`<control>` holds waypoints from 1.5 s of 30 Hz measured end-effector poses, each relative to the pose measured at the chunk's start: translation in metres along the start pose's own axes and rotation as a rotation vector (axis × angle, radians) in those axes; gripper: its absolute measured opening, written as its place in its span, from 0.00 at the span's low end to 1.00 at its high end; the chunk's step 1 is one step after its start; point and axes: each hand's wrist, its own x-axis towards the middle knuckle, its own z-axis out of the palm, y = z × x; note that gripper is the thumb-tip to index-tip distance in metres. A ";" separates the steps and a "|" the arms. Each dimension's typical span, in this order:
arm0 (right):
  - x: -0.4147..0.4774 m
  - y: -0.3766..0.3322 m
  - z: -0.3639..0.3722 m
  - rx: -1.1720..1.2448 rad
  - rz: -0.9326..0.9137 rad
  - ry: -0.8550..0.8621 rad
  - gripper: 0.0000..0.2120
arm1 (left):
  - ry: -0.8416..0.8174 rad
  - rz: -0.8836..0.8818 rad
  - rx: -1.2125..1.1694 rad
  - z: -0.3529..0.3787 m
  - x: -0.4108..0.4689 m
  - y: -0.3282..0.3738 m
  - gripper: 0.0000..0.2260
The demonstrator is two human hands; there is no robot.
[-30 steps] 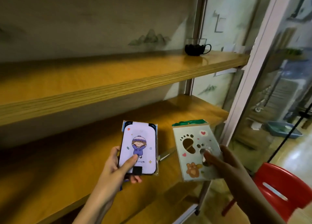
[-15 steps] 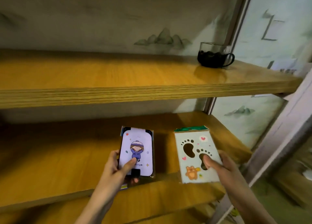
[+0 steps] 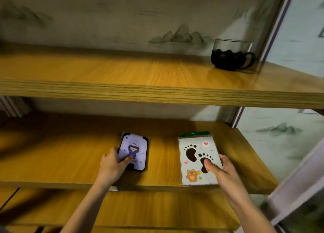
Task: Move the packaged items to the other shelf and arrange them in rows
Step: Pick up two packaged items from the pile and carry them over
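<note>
1. We judge both packages light, flat and fairly stiff, with slick wrapping, so a thumb-on-face pinch near the near edge suits them.
2. Our left hand (image 3: 112, 164) grips the lilac card-shaped package with a cartoon child (image 3: 133, 151), thumb on its face.
3. Our right hand (image 3: 221, 171) pinches the pale footprint-and-bear package with a green top (image 3: 196, 158), to the right.
4. Both sit low over the middle wooden shelf (image 3: 70, 155), near its front edge; whether they touch it we cannot tell.
</note>
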 end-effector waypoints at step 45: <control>-0.089 -0.053 0.301 -1.142 -1.060 -0.610 0.24 | 0.557 0.149 0.637 -0.215 -0.093 -0.150 0.24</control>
